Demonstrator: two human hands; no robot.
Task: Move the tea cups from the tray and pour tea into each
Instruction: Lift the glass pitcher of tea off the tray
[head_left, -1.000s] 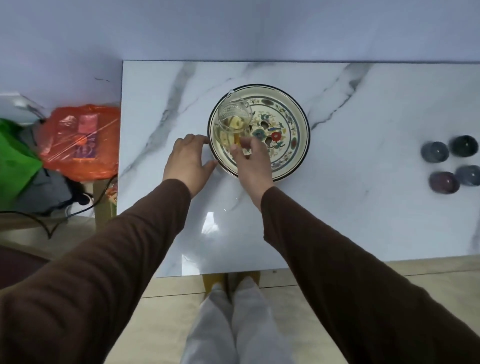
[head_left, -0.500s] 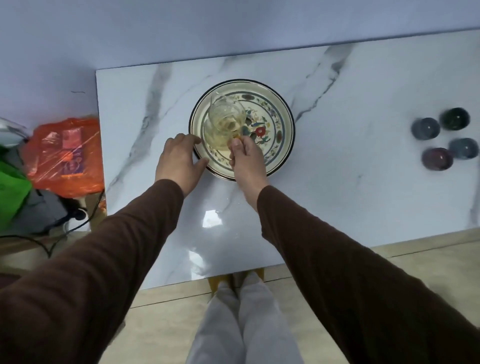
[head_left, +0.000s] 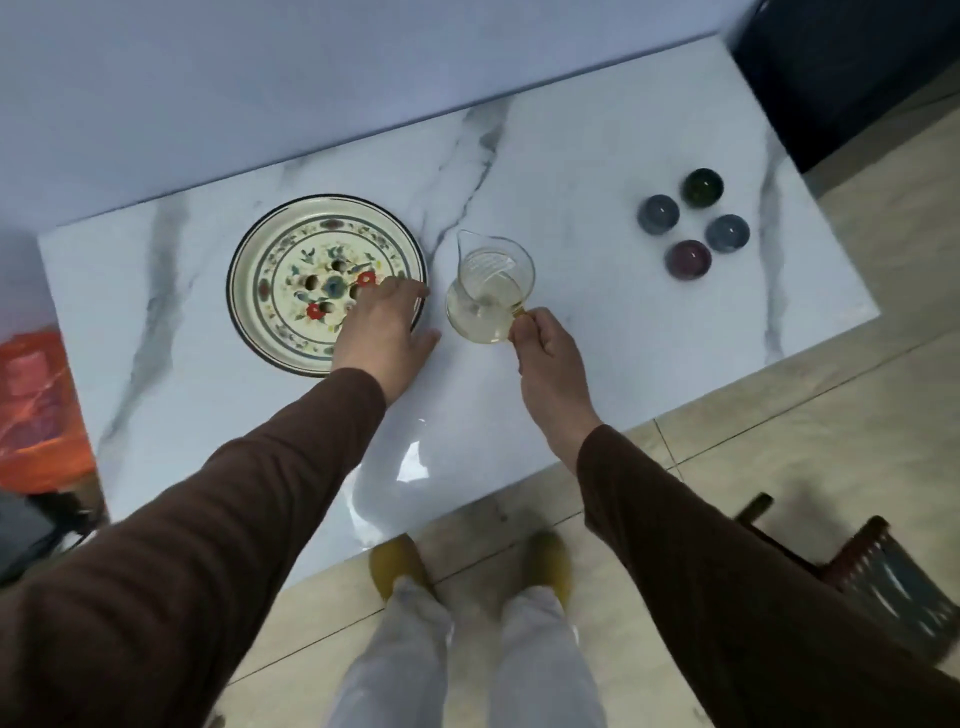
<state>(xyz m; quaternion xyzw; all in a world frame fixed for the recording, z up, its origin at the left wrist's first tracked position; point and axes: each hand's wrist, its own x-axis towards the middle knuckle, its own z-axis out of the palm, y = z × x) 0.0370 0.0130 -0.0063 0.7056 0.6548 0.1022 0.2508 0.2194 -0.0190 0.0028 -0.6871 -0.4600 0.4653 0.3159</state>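
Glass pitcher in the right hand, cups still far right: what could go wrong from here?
1. The right hand pinches the glass pitcher only by its small handle; with tea inside, it could tip or slip on the way over.
2. The four cups are small and clustered close together, so pouring may splash or nudge a neighbour.
3. The left hand rests across the tray rim; leaning could shift it on the glossy table.

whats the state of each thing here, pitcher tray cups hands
glass pitcher: upright, off the tray, some pale tea inside
tray: on the table, no cups on it
four tea cups: clustered on the table, fill unclear
right hand: gripping the pitcher's handle
left hand: open, resting on the tray's rim
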